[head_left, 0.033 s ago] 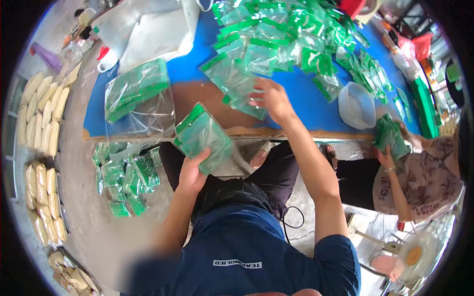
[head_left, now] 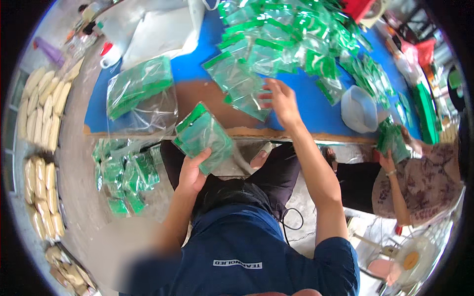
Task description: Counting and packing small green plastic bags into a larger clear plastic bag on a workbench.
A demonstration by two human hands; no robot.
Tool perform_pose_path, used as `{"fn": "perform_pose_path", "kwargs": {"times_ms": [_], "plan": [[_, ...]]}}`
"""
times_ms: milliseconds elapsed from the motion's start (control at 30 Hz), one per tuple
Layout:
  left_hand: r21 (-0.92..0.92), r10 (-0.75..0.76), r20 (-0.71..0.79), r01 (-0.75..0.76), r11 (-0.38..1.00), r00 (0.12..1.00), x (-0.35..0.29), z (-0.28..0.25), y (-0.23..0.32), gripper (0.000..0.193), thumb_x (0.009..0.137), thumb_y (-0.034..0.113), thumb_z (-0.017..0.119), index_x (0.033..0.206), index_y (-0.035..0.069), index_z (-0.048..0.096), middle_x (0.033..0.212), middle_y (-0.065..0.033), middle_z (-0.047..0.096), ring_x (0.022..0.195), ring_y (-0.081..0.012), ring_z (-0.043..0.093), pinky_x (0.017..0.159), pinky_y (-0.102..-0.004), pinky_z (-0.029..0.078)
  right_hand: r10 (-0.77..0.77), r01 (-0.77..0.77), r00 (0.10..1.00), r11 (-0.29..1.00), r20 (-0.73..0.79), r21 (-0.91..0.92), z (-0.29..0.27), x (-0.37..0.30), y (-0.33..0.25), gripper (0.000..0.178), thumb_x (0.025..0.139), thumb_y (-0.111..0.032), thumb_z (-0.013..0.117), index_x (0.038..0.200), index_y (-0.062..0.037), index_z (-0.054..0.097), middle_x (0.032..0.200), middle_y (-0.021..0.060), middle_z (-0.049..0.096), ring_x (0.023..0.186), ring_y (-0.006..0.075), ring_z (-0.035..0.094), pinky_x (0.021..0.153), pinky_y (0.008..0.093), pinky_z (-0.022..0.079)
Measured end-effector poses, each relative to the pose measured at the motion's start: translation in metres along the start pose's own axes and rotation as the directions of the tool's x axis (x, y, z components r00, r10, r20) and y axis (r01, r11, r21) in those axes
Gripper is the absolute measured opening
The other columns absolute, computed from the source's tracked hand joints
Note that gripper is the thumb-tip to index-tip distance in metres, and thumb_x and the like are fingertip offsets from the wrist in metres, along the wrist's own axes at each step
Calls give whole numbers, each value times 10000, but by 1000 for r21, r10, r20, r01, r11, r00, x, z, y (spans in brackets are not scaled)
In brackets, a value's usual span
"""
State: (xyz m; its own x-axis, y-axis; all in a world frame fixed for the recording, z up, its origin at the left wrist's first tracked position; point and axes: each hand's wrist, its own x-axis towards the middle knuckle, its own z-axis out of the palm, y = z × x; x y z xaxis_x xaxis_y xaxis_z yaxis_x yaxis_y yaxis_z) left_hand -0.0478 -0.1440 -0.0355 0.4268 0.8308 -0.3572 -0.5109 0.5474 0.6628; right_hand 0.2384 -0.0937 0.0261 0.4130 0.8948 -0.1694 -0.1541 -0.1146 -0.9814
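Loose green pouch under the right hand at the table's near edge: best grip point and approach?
Probably pinch the pouch at its near corner, coming from the person's side. It lies flat on the table and that corner nears the table's front edge, so fingers could slide under there. The right hand already rests on its far side; the left hand holds a stack.

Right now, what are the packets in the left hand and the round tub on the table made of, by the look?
Packets: thin glossy clear plastic film with green strips; glare and creases show it.
Tub: likely translucent, milky moulded plastic with a smooth rim.
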Motion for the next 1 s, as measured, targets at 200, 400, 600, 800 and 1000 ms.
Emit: {"fn": "perform_pose_path", "kwargs": {"times_ms": [200, 400, 600, 800, 1000], "plan": [[-123, -50, 23, 53, 991, 998, -8, 15, 9, 481, 878, 34, 689, 1326, 7, 515, 1241, -96, 617, 1122, -234, 614, 982, -400, 500, -522, 684, 591, -80, 615, -726, -22, -63, 32, 415, 940, -254, 599, 1259, 12, 601, 1222, 216, 598, 1167, 401, 543, 1015, 500, 425], [-101, -20, -105, 10, 995, 994, -1, 18, -18, 508, 896, 69, 682, 1358, -7, 484, 1279, -116, 607, 1166, -251, 605, 1023, -403, 482, -499, 808, 588, 398, 637, -435, 10, -47, 30, 383, 914, -216, 626, 1223, 9, 614, 1254, 192, 602, 1156, 408, 543, 980, 510, 428], [-195, -26, 59, 37, 980, 998, -14, 1, 8, 488, 895, 63, 686, 1337, -11, 492, 1257, -111, 610, 1109, -234, 622, 982, -387, 489, -363, 825, 539, 43, 760, -564, 3, -39, 33, 569, 893, -338, 661, 1316, 25, 549, 1413, 255, 466, 1366, 440, 386, 1151, 595, 255], [-33, 10, -19, -11, 999, 1000, 1, -17, -5, 463, 904, 58, 668, 1329, -30, 508, 1248, -112, 621, 1117, -232, 624, 982, -384, 494, -438, 787, 615, 399, 655, -471, 26, -41, 17, 277, 969, -170, 545, 1161, 9, 632, 1177, 221, 641, 1136, 431, 583, 999, 483, 445], [-113, -11, 37, 15, 994, 999, 1, -19, 3, 458, 899, 72, 678, 1316, -22, 515, 1242, -103, 620, 1128, -222, 614, 990, -385, 486, -319, 859, 510, 148, 799, -490, 20, -64, 28, 409, 908, -218, 623, 1258, -8, 597, 1303, 221, 561, 1202, 439, 509, 1050, 519, 386]]}}
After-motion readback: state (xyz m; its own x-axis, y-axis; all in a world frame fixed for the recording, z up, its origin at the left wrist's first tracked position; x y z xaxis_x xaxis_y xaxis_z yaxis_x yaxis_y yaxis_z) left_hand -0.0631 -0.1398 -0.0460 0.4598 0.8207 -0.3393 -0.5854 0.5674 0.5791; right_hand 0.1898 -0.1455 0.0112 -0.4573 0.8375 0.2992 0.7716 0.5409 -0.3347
